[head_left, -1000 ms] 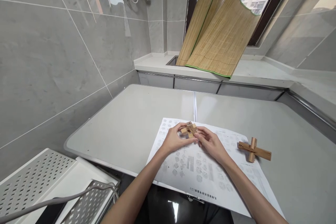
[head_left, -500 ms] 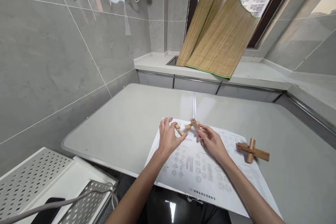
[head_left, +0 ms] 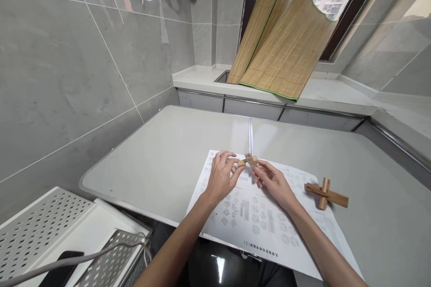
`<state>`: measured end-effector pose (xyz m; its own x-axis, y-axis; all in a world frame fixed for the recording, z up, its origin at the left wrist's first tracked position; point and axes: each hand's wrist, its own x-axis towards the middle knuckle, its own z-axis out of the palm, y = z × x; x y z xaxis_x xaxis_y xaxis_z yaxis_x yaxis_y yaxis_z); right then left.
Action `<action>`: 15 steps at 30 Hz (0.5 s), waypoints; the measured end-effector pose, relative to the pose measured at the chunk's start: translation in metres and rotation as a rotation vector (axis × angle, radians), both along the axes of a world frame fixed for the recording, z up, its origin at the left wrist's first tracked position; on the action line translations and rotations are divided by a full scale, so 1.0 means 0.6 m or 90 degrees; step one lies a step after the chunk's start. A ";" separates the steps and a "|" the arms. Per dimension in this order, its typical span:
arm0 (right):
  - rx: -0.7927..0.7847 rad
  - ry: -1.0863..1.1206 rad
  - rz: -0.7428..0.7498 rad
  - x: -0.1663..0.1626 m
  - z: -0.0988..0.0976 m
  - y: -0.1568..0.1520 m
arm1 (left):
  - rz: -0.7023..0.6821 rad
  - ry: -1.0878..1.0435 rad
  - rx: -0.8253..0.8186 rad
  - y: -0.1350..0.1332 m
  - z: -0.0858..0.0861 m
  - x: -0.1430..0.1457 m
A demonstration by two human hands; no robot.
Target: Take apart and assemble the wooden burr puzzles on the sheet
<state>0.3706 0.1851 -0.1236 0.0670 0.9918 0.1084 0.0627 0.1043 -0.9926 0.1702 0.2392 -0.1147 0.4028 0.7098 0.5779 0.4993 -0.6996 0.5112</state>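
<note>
My right hand [head_left: 273, 181] pinches a small wooden cross-shaped puzzle assembly [head_left: 249, 160] just above a printed instruction sheet [head_left: 262, 219]. Close against its left side, my left hand [head_left: 222, 175] has its fingers curled round a loose wooden puzzle piece [head_left: 233, 168], whose end touches or nearly touches the assembly. A larger wooden cross puzzle [head_left: 325, 193] lies on the sheet's right edge, apart from both hands.
The sheet lies on a grey table [head_left: 161, 161] set against a tiled wall. A rolled bamboo mat [head_left: 283, 54] leans on the window ledge behind. White perforated metal shelving [head_left: 40, 228] with a cable and a dark phone stands at the lower left.
One second ago both hands held the puzzle together. Then the left hand drew a piece out to the left. Now it has brought that piece back against the assembly.
</note>
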 end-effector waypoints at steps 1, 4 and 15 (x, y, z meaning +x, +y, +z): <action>-0.006 0.008 0.016 0.001 0.003 -0.002 | 0.002 -0.010 0.002 0.001 0.000 0.000; -0.030 0.028 0.071 0.006 0.008 -0.006 | -0.001 -0.042 -0.003 0.001 0.001 0.000; -0.022 0.011 0.073 0.001 0.010 -0.012 | -0.049 -0.088 -0.035 0.000 0.010 0.001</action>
